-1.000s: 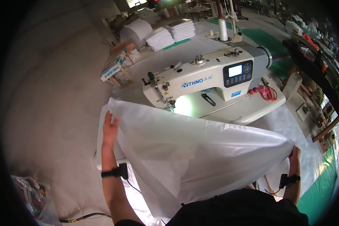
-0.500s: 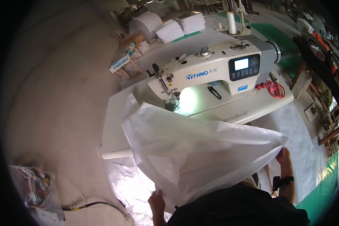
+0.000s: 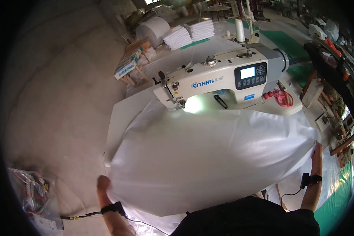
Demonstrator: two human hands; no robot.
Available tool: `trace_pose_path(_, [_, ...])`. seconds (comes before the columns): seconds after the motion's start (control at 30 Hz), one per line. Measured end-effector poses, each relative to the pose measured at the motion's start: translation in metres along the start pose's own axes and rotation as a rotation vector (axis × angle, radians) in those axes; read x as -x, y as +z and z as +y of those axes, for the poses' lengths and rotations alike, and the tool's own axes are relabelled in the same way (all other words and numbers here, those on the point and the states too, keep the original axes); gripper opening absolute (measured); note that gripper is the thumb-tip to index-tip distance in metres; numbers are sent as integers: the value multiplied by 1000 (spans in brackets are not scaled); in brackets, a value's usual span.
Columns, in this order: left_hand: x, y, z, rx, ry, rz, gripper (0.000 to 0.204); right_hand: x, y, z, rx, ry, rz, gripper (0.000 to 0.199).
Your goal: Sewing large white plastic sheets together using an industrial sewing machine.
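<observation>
A large white sheet (image 3: 200,157), smooth and slightly glossy, is spread between my hands and billows up in the middle. My right hand (image 3: 317,150) is closed on its right edge. At the sheet's left edge is my left hand (image 3: 104,184), closed there too; its fingers are blurred. The sheet's far edge lies on the bed of a white sewing machine (image 3: 220,74), just in front of the lit needle area, and hides the front of the bed. Both wrists wear black straps with cables.
Black thread snips (image 3: 221,101) lie under the machine arm, red-handled scissors (image 3: 286,99) to its right. Behind stand a thread cone (image 3: 240,30), stacked white sheets (image 3: 177,37) and a big roll (image 3: 153,31). A clear plastic bag (image 3: 35,196) sits at lower left.
My hands have moved apart and upward, the left one well out to the left. The sheet, folded and slanting before, is now opened wide and covers more of the machine bed.
</observation>
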State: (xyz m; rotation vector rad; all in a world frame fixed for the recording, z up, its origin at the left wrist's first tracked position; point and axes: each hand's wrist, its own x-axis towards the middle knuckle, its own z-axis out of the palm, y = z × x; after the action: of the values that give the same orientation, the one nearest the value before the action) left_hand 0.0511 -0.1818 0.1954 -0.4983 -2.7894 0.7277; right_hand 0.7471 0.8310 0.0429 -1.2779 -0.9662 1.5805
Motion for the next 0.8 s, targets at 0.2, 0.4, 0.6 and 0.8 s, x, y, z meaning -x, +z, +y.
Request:
trace_pose_path(0.2, [-17,-141,153,103,-372,-324,27,88,46,-87,1133,179,258,37])
trace_pose_path(0.4, [-98,-258,294,622,380,400,44,143,260,-157,1275,-577,-135,38])
trace_pose_path(0.6, [-101,-197,366,494,-54,393,52,324,501,-73,858,-1436,-1135,30])
trace_pose_path(0.8, [-58,-211,388,717,-159,449,57,358,647,67,698,-1325,-1266,57])
